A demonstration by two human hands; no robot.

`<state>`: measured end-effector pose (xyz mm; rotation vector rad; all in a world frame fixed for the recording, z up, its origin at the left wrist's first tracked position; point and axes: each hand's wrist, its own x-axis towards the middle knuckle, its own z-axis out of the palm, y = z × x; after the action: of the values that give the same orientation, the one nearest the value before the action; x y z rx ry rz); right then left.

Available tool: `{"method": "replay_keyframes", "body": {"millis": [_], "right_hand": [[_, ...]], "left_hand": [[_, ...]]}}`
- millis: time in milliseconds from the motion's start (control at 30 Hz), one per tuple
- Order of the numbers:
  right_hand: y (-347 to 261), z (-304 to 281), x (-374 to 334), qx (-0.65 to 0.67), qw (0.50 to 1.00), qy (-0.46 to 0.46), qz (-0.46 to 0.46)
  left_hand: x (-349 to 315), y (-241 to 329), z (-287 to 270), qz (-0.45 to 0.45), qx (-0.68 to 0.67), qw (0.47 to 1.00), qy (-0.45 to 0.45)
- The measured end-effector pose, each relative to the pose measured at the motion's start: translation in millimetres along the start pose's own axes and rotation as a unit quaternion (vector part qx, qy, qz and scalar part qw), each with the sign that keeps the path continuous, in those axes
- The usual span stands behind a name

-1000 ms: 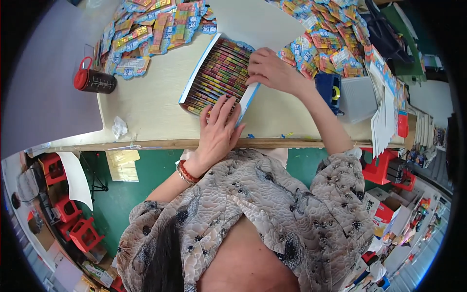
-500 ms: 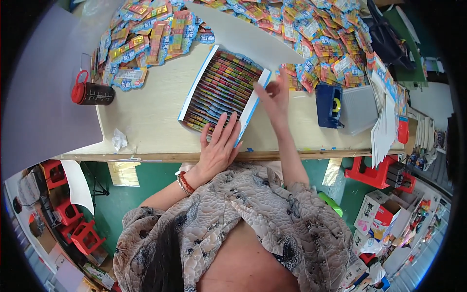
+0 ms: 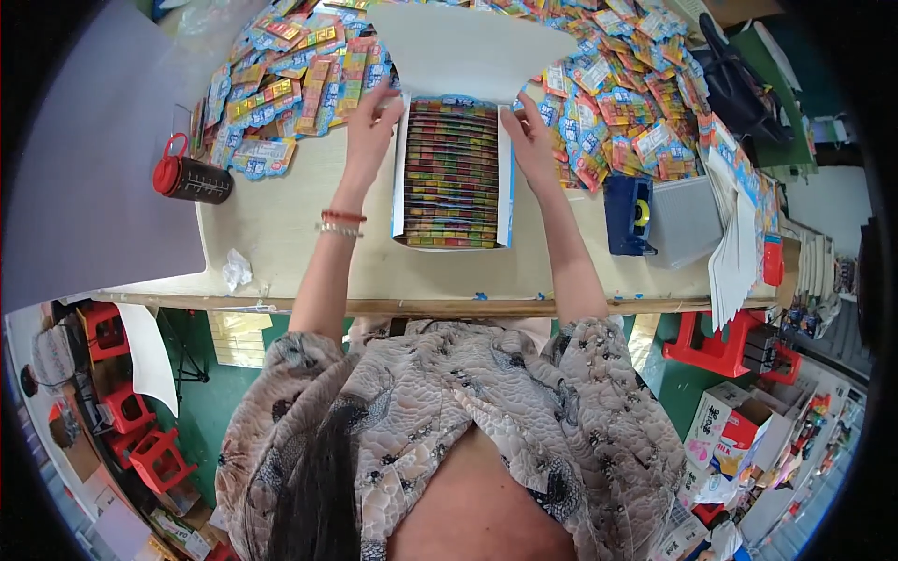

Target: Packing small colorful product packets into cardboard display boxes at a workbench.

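Observation:
An open white cardboard box (image 3: 399,187) with blue outer edges lies squarely in front of me, its white lid (image 3: 472,47) tipped up at the far side. Tightly packed inside is a row of colourful flat packets (image 3: 453,178), standing on edge. At the box's far left corner is my left hand (image 3: 372,129), its thumb and fingers apart beside the wall. My right hand (image 3: 530,140) is at the far right corner, thumb by the rim and fingers spread. Whether either hand presses on the cardboard is hard to make out.
Loose candy-coloured packets (image 3: 617,107) heap along the table's far side. To the left are a dark bottle with a red lid (image 3: 192,179) and a crumpled tissue (image 3: 237,269). A blue tape dispenser (image 3: 629,215) and stacked white card sheets (image 3: 687,220) stand on the right.
The box has turned from a slant to straight, its lid now upright behind it. My left hand has moved from the near edge to the far left corner; my right stays at the right side.

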<state>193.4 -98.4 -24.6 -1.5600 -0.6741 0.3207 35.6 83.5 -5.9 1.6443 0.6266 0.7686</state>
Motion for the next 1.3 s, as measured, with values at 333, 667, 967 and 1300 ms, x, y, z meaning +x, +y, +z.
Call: {"method": "replay_keyframes", "body": {"millis": [333,667,967,1300], "right_hand": [[8,-18,14,0.229,0.954,-0.070,0.178],[-56,-32,-58,-0.098,0.975,-0.198,0.029],[-102,-34,-119,0.014,0.971,-0.220,0.090],[-98,-32,-128,-0.268,0.944,-0.114,-0.155]], "left_hand": [[25,-29,4,0.133,-0.060,0.983,-0.113],[-51,6,-47,0.016,0.026,0.975,-0.220],[-112,73,-59,-0.069,-0.057,0.957,-0.277],[-133,66,-40,0.097,0.165,0.975,-0.113]]}}
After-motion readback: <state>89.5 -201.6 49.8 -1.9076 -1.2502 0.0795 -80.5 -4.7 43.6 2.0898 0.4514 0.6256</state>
